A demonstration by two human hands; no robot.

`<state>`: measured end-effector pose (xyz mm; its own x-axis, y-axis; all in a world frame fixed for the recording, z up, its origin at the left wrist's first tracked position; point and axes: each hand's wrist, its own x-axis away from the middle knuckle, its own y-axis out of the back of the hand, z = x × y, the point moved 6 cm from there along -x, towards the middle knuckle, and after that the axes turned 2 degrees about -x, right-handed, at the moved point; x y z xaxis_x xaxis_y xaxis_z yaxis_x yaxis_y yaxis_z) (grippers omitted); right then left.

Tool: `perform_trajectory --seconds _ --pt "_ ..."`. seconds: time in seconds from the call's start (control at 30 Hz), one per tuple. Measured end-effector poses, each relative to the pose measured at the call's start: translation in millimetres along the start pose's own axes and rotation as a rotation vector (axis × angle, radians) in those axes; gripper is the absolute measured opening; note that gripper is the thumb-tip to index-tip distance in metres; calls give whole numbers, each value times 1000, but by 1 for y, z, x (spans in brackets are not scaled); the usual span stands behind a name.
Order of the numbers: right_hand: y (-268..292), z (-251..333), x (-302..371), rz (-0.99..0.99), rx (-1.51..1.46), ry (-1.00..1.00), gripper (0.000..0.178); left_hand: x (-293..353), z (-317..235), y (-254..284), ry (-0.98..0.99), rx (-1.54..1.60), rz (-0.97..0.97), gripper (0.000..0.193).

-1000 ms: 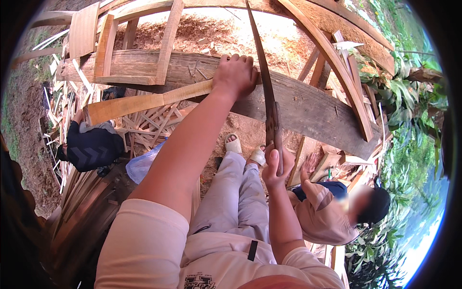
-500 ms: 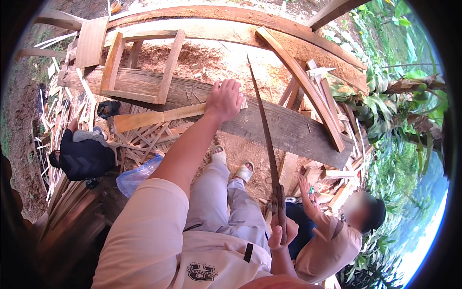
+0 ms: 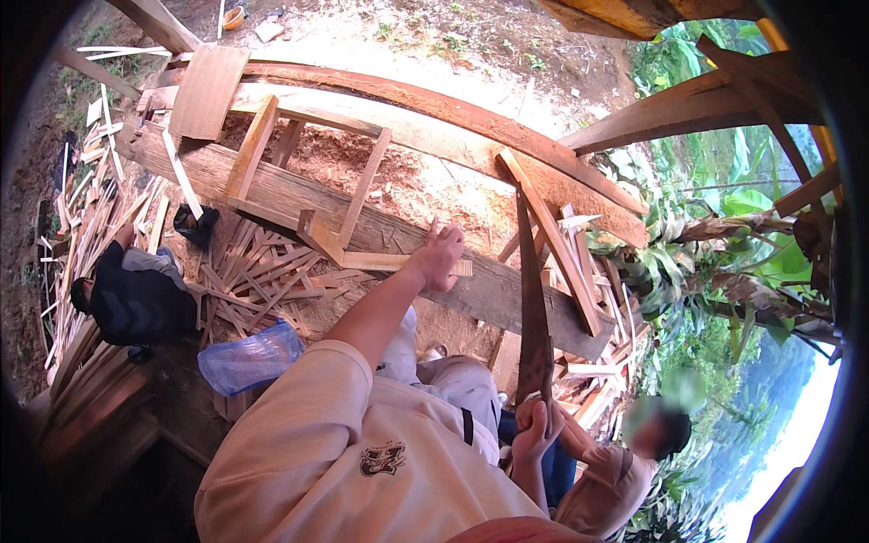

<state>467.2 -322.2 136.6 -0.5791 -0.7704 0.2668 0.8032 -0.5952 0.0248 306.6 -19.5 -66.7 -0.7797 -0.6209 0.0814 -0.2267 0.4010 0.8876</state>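
My left hand (image 3: 441, 258) grips a pale piece of wood (image 3: 376, 261) lying on a long weathered plank (image 3: 502, 290). The wood's wider end (image 3: 319, 237) rests beside a small wooden frame (image 3: 362, 185), and its cut end pokes out just past my fingers. In my right hand (image 3: 536, 430), near my waist, is the handle of a handsaw (image 3: 532, 317). Its long dark blade points up and away, to the right of the wood's end and apart from it in this view.
A loose board (image 3: 552, 240) leans across plank and beam (image 3: 389, 95). Offcuts (image 3: 262, 271) litter the ground at left, near a clear plastic bag (image 3: 253, 355) and a crouching person (image 3: 140, 294). Another person (image 3: 611, 480) sits close by my right arm.
The piece of wood has swung round and shifted right along the plank, its wide end now by the frame. The saw blade has turned more upright, and my view has tilted.
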Motion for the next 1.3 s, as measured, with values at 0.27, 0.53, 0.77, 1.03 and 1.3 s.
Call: perform_trajectory --seconds 0.27,0.53,0.77,1.03,1.3 --pt "-33 31 -21 -37 24 25 38 5 17 20 119 216 -196 50" --pt "-27 43 -77 54 26 28 39 -34 37 77 416 258 -375 46" --pt "-10 60 -155 91 -27 -84 39 -171 70 136 489 144 -330 44" --pt "-14 73 -220 6 -23 -118 36 -297 122 117 506 -100 -69 27" --pt "-48 72 -269 19 22 -161 39 -303 141 83 253 23 -277 39"
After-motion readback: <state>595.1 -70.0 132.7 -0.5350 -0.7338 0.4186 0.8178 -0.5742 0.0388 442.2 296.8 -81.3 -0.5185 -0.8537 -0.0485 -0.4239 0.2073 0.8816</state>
